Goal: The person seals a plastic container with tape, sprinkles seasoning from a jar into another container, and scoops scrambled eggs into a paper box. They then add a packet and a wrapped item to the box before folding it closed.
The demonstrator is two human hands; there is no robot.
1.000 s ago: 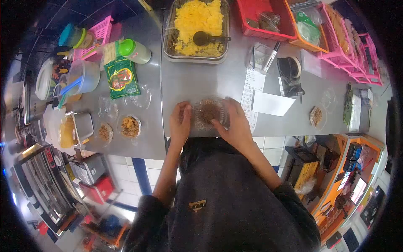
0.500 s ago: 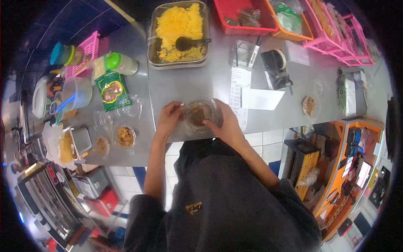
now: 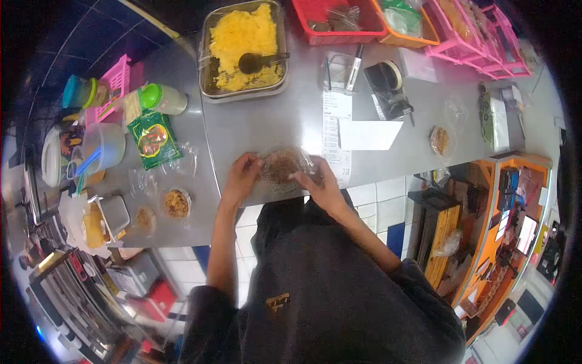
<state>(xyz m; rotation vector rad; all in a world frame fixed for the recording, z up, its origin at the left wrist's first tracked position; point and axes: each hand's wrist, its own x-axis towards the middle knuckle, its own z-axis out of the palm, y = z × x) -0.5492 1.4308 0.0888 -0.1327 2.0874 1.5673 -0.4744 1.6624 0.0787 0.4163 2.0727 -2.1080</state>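
A clear round plastic container (image 3: 282, 168) with brown contents is at the counter's front edge, between my hands. My left hand (image 3: 242, 176) pinches its left rim. On the right side, my right hand (image 3: 321, 185) grips the rim, thumb over the near side. Beyond the container is a metal tray (image 3: 242, 94) of yellow shredded food (image 3: 242, 36) with a black scoop (image 3: 257, 62). Just right of my right hand lie a long printed receipt (image 3: 336, 115) and a white paper (image 3: 370, 134).
Small containers of brown food (image 3: 176, 203) stand at left, near a green packet (image 3: 153, 139) and lidded tubs (image 3: 109, 145). A red bin (image 3: 345, 36), pink baskets (image 3: 467, 36) and a tape dispenser (image 3: 389, 91) are at the back right. Another food container (image 3: 440, 141) sits right.
The view has shifted slightly, moving the counter items left. My right hand has drawn back toward the container's near right rim, with less of it over the side.
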